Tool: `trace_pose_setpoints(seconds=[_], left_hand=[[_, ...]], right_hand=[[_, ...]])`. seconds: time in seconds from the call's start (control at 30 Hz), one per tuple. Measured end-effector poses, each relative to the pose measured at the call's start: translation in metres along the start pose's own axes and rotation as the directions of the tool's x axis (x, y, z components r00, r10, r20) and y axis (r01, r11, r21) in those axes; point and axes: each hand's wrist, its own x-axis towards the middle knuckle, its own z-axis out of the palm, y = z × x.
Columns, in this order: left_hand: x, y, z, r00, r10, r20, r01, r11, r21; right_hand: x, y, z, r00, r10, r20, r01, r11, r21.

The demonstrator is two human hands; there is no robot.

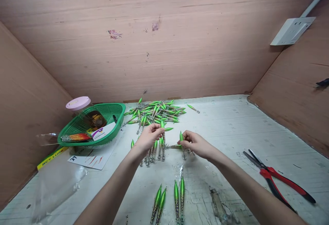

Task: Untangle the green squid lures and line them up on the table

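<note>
Pinching a glossy green, spindle-shaped lure with a dark patterned tail [162, 125] upright, the fingers of your left hand [149, 136] are closed on it; your right hand's fingers [187, 143] grip a matching upright green lure [181, 137], probably by the body to avoid the spiky tail. Just below your left fingers, a row of green lures [155, 146] lies tails toward you, seemingly so they don't tangle. Beyond both hands' fingers sits a loose green heap [159, 110], easily reached. Nearer you than the fingers, two green lure pairs [182, 187] lie apart. Well right, splayed red-and-black-handled pliers [267, 168] rest on the white surface [226, 122], clear of your fingers.
</note>
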Motion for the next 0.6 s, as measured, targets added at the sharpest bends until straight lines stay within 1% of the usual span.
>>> trace_pose_setpoints(seconds=[0.03, 0.1, 0.17, 0.27, 0.33, 0.4, 0.5, 0.6], left_hand=[[0.003, -0.001, -0.001, 1.000, -0.012, 0.005, 0.012, 0.999, 0.032], [0.007, -0.003, 0.001, 0.999, -0.029, 0.027, 0.025, 0.991, 0.132], [0.012, -0.007, 0.004, 0.999, -0.034, 0.040, 0.023, 0.967, 0.254], [0.019, -0.015, 0.010, 0.999, -0.043, 0.018, 0.032, 0.921, 0.389], [0.023, -0.020, 0.013, 0.998, -0.058, -0.005, 0.054, 0.887, 0.459], [0.026, -0.025, 0.018, 0.997, -0.071, -0.018, 0.070, 0.839, 0.540], [0.025, -0.027, 0.027, 0.995, -0.096, -0.028, 0.091, 0.749, 0.656], [0.021, -0.027, 0.039, 0.991, -0.119, -0.060, 0.122, 0.636, 0.762]], right_hand=[[0.004, 0.000, 0.006, 0.999, 0.004, 0.037, 0.000, 0.996, -0.092], [0.009, -0.005, 0.013, 0.998, 0.006, 0.069, 0.012, 0.965, -0.263], [0.009, -0.010, 0.015, 0.996, -0.014, 0.087, 0.044, 0.932, -0.359], [0.001, -0.016, 0.003, 0.989, -0.030, 0.143, 0.089, 0.900, -0.427], [-0.007, -0.016, -0.009, 0.988, -0.005, 0.152, 0.077, 0.878, -0.472], [-0.015, -0.014, -0.021, 0.988, 0.058, 0.146, 0.018, 0.880, -0.474], [-0.017, -0.012, -0.032, 0.979, 0.154, 0.133, -0.091, 0.915, -0.394], [-0.006, -0.013, -0.026, 0.972, 0.224, 0.070, -0.193, 0.933, -0.303]])
